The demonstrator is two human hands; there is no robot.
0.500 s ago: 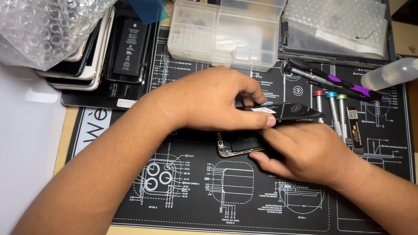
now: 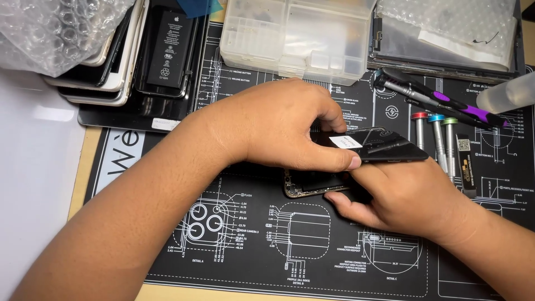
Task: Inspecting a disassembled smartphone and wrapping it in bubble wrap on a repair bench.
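Note:
An opened smartphone lies on a black repair mat point(image 2: 234, 245). My left hand point(image 2: 278, 125) covers its body, thumb pressed along the edge of the lifted black screen panel point(image 2: 390, 146), which bears a small white sticker. My right hand point(image 2: 407, 198) grips the phone from below, fingers curled under the metal frame point(image 2: 309, 187), whose inner parts show at the corner. Most of the phone is hidden beneath both hands.
A clear plastic parts box point(image 2: 290, 39) stands at the back. Stacked phones and a black battery point(image 2: 167, 50) lie back left beside bubble wrap point(image 2: 50, 33). Screwdrivers with coloured caps point(image 2: 437, 139), a purple-handled tool point(image 2: 446, 103) and a clear bottle point(image 2: 507, 95) sit at right.
Both hands hold nearly the same place; the screen panel looks tilted slightly further to the right.

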